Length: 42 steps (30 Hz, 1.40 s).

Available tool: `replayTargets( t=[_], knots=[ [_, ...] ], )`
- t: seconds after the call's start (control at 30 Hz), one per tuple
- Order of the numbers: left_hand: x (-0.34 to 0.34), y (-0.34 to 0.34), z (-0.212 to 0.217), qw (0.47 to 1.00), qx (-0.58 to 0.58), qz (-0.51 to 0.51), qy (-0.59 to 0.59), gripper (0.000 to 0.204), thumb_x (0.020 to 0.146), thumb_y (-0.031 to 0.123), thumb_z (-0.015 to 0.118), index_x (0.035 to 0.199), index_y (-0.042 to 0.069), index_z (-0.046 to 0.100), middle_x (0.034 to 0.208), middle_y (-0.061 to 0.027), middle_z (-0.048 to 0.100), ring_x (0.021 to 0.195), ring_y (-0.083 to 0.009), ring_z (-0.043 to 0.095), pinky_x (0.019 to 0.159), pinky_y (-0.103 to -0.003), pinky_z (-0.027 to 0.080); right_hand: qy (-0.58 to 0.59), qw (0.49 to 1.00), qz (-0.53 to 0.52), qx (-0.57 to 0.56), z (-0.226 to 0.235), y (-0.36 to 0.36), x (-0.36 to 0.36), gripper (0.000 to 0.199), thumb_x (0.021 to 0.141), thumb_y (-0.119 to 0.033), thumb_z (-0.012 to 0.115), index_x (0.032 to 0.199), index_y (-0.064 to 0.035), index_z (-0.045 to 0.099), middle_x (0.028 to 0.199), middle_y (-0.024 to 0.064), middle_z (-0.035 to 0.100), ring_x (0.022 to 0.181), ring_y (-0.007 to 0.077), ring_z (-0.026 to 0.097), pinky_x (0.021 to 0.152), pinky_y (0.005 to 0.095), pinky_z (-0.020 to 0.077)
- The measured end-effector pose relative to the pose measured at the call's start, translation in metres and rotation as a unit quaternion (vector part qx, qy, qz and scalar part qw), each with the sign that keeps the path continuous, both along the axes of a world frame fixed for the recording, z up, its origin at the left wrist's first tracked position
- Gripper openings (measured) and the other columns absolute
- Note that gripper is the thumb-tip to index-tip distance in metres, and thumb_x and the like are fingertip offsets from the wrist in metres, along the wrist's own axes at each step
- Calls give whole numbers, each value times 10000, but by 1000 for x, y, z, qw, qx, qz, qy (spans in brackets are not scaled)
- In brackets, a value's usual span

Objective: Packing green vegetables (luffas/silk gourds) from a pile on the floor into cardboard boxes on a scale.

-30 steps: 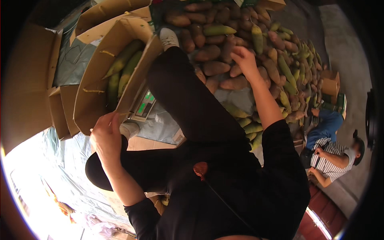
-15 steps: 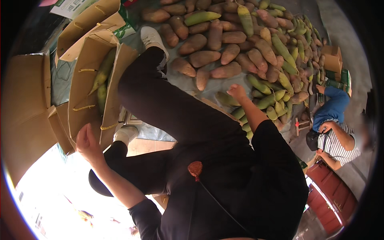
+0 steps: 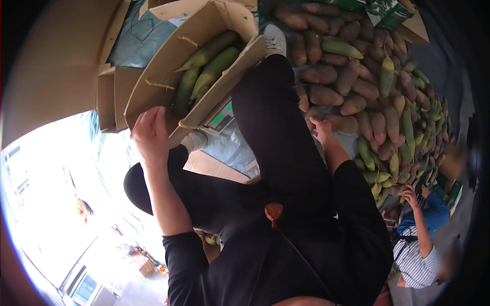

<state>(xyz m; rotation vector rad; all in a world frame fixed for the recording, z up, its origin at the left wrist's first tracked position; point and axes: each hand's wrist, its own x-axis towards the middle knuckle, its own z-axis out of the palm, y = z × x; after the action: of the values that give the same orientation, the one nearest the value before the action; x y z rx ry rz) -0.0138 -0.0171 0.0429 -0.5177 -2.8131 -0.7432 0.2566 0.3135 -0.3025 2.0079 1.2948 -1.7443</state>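
Note:
Long green radishes (image 3: 214, 73) lie in an opened cardboard box (image 3: 148, 104) with yellow rope handles. My left hand (image 3: 150, 127) is at the near end of this box, its fingers bent and pressed together; whether they grip the rim cannot be made out. On the other side of my raised knee, my right hand (image 3: 321, 128) is closed beside a reddish-brown root vegetable (image 3: 341, 123) at the edge of the heap. What its fingers hold, if anything, is hidden. Under the box shows a scale (image 3: 219, 118) with a green-lit display.
Reddish-brown roots (image 3: 317, 74) and more green radishes (image 3: 375, 177) cover the floor at right. A large cardboard sheet (image 3: 56, 61) stands at far left. Another person (image 3: 416, 255) in a striped top reaches toward the heap. A green-printed carton (image 3: 390, 14) is at the back.
The view has swung left, so the box and its radishes show more fully. My right hand has come to the near edge of the reddish roots. The other person's arm now reaches out.

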Motion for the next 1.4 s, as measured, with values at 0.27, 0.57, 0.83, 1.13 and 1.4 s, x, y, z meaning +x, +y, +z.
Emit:
replayTargets(
  t=[0.27,0.57,0.83,1.13,1.4],
  knots=[
    [-2,0,1,1000,-1,-8,-9,78,822,112,641,866,61,680,806,-93,663,699,-245,654,623,-306,502,33,996,4,-78,-59,20,23,712,642,-302,825,1213,-61,474,1153,98,512,1029,274,496,750,451,415],
    [4,-8,14,1000,14,-2,10,76,812,125,650,841,61,681,785,-96,658,680,-254,647,610,-318,494,72,990,116,29,56,22,-1,652,648,-205,799,1192,-43,476,1059,96,539,899,225,542,702,371,432],
    [3,-8,13,999,23,-7,33,94,821,160,646,839,76,684,768,-85,651,668,-267,639,606,-333,494,336,852,258,307,272,41,-131,613,704,-83,748,1237,18,462,1118,109,589,1019,178,577,857,310,467],
    [-2,-22,17,997,28,19,67,112,821,167,644,843,66,686,793,-91,663,692,-257,646,627,-330,496,535,588,461,394,408,-69,-237,524,746,-166,727,1201,-17,516,1096,139,603,1021,232,586,880,339,462],
    [-5,-27,14,994,57,27,91,97,812,148,652,848,65,688,812,-96,672,707,-256,651,642,-327,498,513,675,379,372,349,-26,-229,481,775,-157,727,1197,-22,540,1088,104,623,987,166,593,862,296,464]
  ],
)
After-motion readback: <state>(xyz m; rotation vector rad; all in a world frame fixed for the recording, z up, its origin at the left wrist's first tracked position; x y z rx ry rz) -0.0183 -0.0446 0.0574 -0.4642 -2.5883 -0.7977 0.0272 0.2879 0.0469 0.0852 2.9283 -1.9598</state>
